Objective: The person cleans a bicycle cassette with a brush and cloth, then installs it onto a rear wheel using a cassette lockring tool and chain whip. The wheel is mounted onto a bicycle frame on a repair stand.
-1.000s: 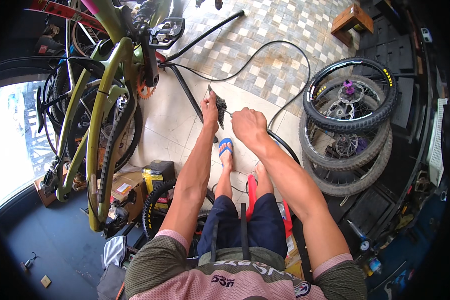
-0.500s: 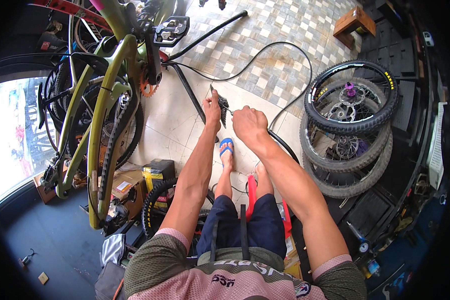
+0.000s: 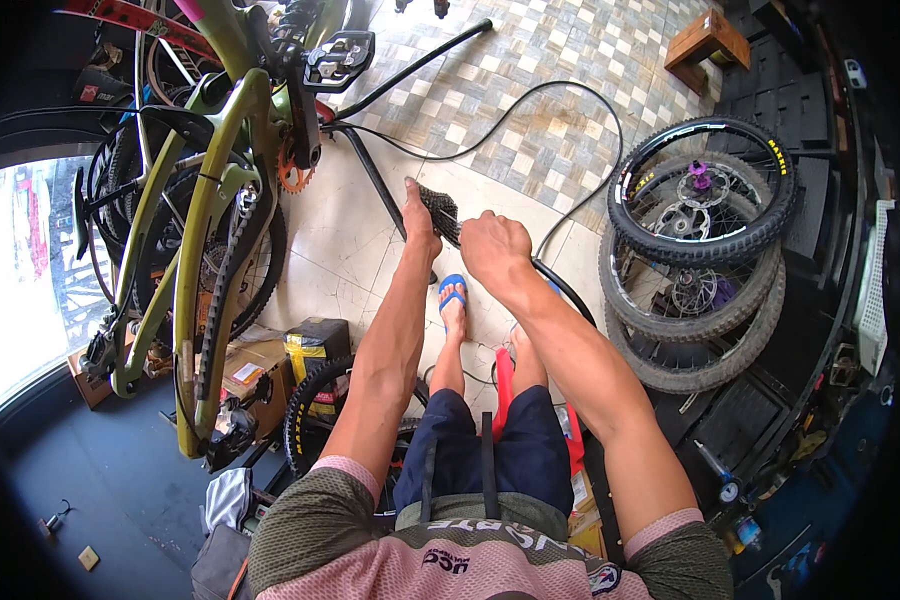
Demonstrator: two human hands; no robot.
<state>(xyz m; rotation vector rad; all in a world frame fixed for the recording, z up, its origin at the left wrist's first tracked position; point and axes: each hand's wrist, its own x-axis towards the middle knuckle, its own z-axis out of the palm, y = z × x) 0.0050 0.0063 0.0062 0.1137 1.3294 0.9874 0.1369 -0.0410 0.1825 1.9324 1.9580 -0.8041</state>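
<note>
My left hand (image 3: pixel 420 225) grips a dark bicycle cassette (image 3: pixel 438 208) by its left edge, the thumb pointing up. The cassette is tilted, so its toothed face shows between my hands. Close to its right side, my right hand (image 3: pixel 496 243) is closed in a fist, knuckles up. A thin dark tip reaches from this fist to the cassette; the rest of what it holds is hidden by the fingers. Both hands are held out in front of me, above the pale tiled floor (image 3: pixel 340 255).
An olive bicycle frame (image 3: pixel 185 300) stands at the left, with a black stand leg (image 3: pixel 420 68) beside it. A black hose (image 3: pixel 618 135) loops over the floor. Stacked wheels (image 3: pixel 705 200) lie at the right, and a wooden stool (image 3: pixel 710 45) stands behind them.
The cassette has turned from nearly edge-on to showing more of its toothed face. My left hand has shifted slightly left and tilted; the right fist has moved slightly left.
</note>
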